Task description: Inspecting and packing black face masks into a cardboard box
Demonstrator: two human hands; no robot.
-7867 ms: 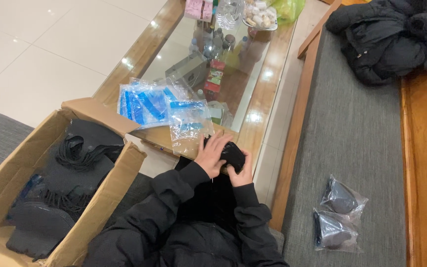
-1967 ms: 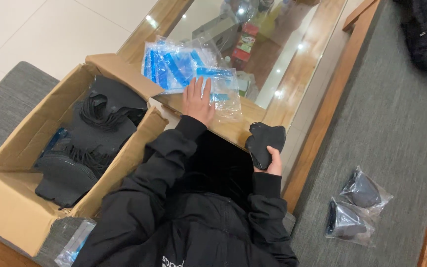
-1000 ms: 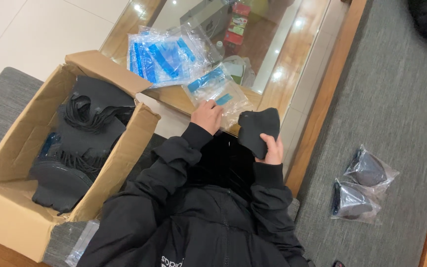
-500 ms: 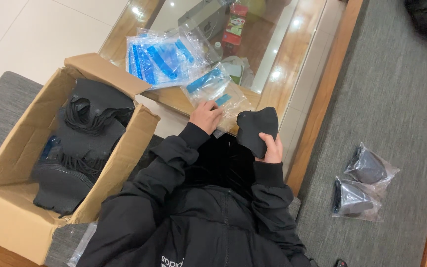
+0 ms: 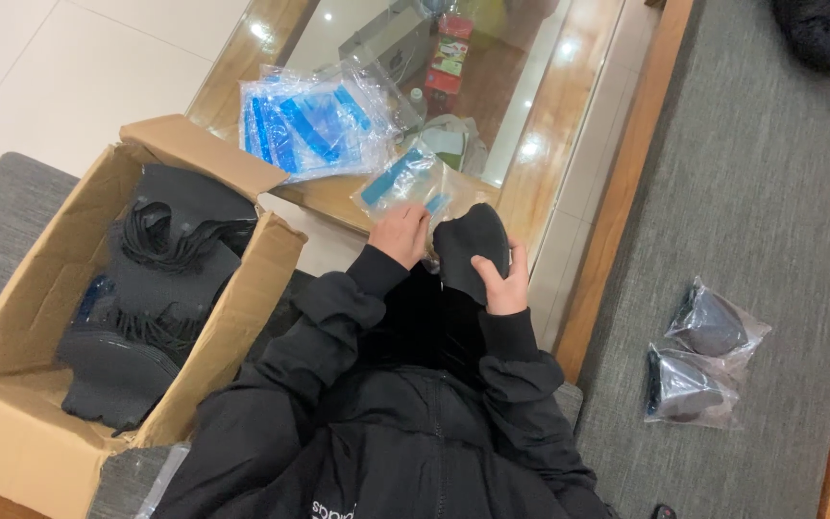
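Note:
My right hand [image 5: 503, 284] grips a black fabric piece [image 5: 471, 246], held upright over my lap. Close beside it, my left hand [image 5: 402, 233] rests on a clear plastic bag with a blue strip [image 5: 403, 181] at the near edge of the glass-topped table [image 5: 549, 154]; its fingers seem to pinch the bag. Both sleeves are black.
An open cardboard box [image 5: 40, 279] full of black pieces with cords stands at my left. A stack of clear bags with blue strips [image 5: 311, 123] lies on the table. Two bagged black pieces [image 5: 703, 358] lie on the grey cushion at my right. Bottles stand under the glass.
My left hand has drawn back from the bag stack to one bag at the table's edge. My right hand has brought the black piece in next to it.

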